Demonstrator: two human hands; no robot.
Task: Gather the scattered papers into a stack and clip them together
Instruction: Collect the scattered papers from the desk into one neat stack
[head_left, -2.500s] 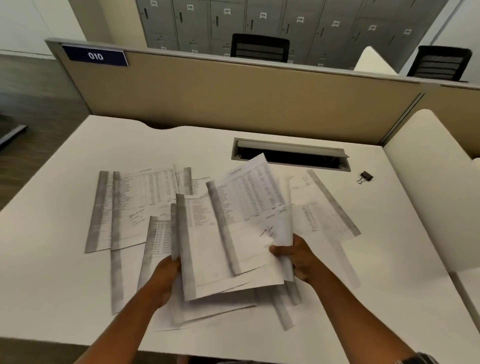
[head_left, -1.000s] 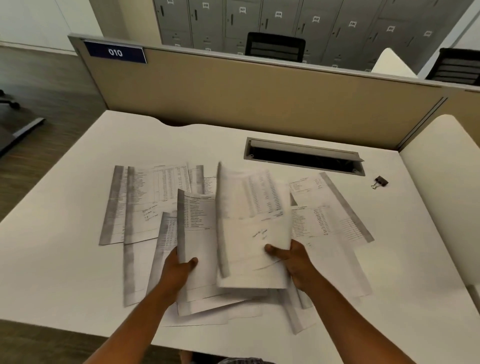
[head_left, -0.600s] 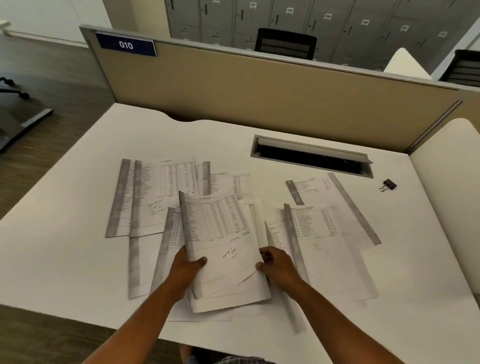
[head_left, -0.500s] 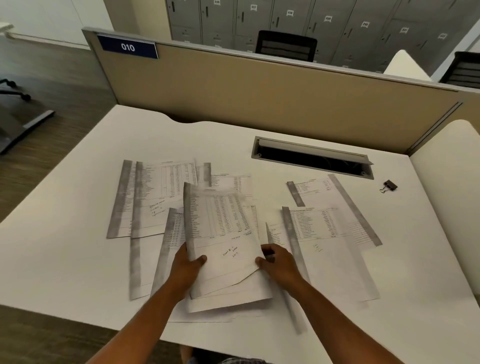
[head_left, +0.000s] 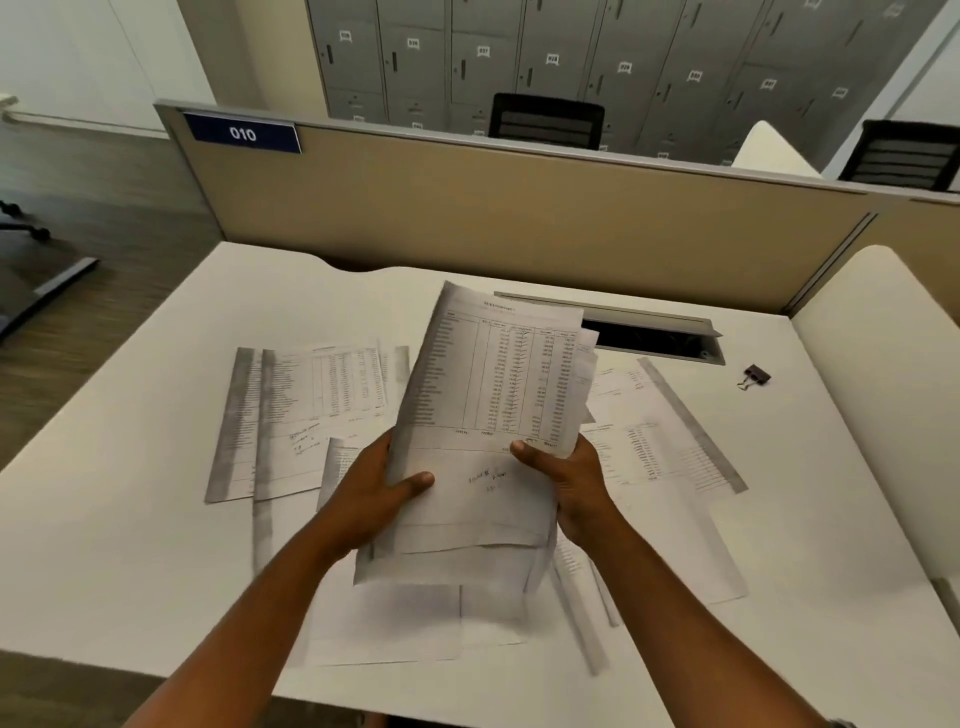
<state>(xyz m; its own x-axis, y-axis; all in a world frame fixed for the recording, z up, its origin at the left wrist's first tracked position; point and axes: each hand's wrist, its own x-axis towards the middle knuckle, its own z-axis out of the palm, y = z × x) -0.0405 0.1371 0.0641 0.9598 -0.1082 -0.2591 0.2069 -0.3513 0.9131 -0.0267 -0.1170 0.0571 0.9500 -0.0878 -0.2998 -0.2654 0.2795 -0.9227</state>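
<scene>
A loose stack of printed sheets (head_left: 493, 405) is held up off the white desk (head_left: 130, 545), tilted toward me. My left hand (head_left: 369, 499) grips its left edge with the thumb on the top page. My right hand (head_left: 566, 478) grips its right edge. Other papers lie flat on the desk: two overlapping sheets at the left (head_left: 306, 410), sheets at the right (head_left: 660, 447), and more under the stack near the front edge (head_left: 395, 629). A small black binder clip (head_left: 754, 375) lies at the far right of the desk, well away from both hands.
A cable slot with a raised lid (head_left: 654, 332) is set into the desk behind the stack. A tan partition (head_left: 519, 218) with a "010" label closes the far side. A white side panel (head_left: 883, 395) bounds the right. Chairs and grey lockers stand beyond.
The stack lay on the desk under both hands half a second ago. Now both hands have lifted it and tipped it upright. The papers at left and right have not moved.
</scene>
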